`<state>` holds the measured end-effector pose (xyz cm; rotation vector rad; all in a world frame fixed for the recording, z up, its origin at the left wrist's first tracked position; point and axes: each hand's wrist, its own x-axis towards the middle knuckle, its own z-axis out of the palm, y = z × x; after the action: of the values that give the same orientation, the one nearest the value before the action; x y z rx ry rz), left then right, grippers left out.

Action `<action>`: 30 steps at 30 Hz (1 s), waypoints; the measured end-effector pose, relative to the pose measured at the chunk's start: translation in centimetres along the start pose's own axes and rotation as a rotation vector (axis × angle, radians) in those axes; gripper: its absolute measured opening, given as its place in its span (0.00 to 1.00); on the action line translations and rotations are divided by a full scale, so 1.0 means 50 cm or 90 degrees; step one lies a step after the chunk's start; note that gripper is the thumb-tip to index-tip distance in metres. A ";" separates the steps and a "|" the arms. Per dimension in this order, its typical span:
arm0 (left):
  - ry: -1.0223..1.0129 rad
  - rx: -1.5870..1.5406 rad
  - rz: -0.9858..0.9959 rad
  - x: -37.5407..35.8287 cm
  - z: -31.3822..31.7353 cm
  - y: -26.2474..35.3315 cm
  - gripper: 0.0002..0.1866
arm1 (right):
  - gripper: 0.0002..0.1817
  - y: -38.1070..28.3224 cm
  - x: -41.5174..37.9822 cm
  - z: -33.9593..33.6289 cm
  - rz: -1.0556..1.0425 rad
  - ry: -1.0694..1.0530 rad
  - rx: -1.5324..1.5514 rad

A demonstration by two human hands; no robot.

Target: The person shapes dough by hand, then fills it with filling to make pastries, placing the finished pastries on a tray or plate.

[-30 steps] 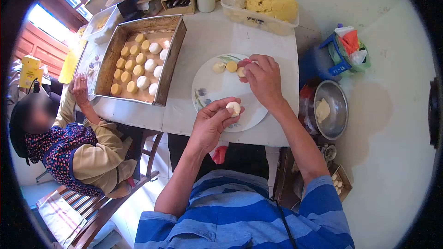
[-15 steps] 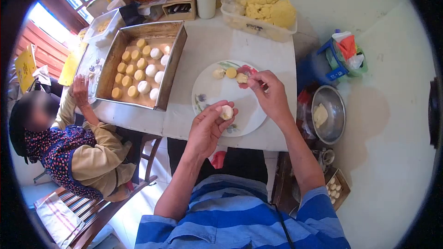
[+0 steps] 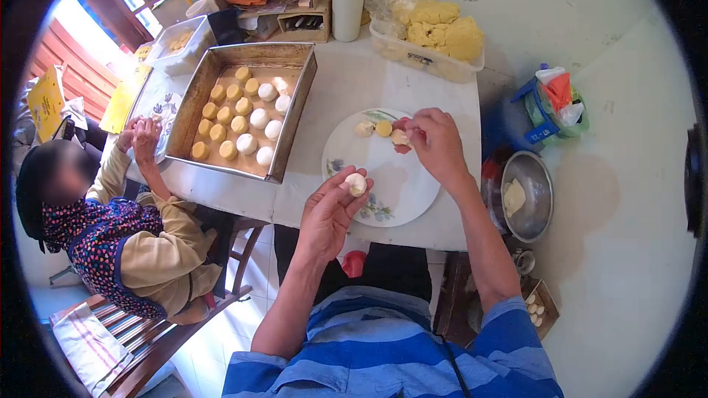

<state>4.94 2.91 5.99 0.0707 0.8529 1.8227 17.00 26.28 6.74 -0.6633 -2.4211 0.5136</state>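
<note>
Between the fingers of my left hand (image 3: 330,210) is a small white dough ball (image 3: 356,184), above the near-left part of a floral white plate (image 3: 413,203). My right hand (image 3: 439,144) has its fingertips pinched at the plate's upper right, by a pale dough piece (image 3: 400,137) and something red; what the fingertips grip is hidden. Beside it on the plate lie a yellow disc (image 3: 383,128) and another pale dough piece (image 3: 364,129). Left of the plate, a metal tray (image 3: 308,88) holds several yellow discs and several white balls.
A co-worker (image 3: 140,243) sits at the left, both hands near another plate. Yellow dough fills a plastic tub (image 3: 435,60) beside a white bottle (image 3: 349,0). Right of the table are a metal bowl (image 3: 544,199) with dough and a blue bin (image 3: 527,103).
The view has shifted, so the table appears further right and lower. My left hand has turned the ball slightly upward. The co-worker's hands have come together.
</note>
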 end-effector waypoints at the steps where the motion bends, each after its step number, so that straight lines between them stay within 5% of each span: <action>1: -0.001 -0.005 -0.004 0.002 0.001 -0.002 0.22 | 0.08 0.007 -0.011 -0.003 0.014 -0.014 -0.017; 26: 0.007 0.039 -0.008 0.002 0.017 0.003 0.22 | 0.07 -0.065 0.050 0.083 -0.066 -0.048 0.010; 30: -0.003 -0.013 -0.032 0.004 0.013 0.001 0.22 | 0.10 -0.101 -0.016 -0.010 0.024 -0.124 0.300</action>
<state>5.10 3.41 6.42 0.0399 0.8262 1.7828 16.18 21.87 9.28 -0.4702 -2.3332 1.1644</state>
